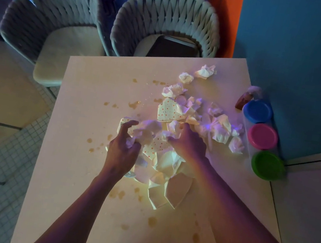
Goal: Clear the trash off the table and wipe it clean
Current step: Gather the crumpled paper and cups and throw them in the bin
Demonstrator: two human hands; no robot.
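Trash, crumpled tissues and dotted wrappers, lies heaped mid-table toward the right edge. Left hand grasps a tissue wad; right hand clutches paper, apparently bunching the pile for removal. Stains remain unwiped.
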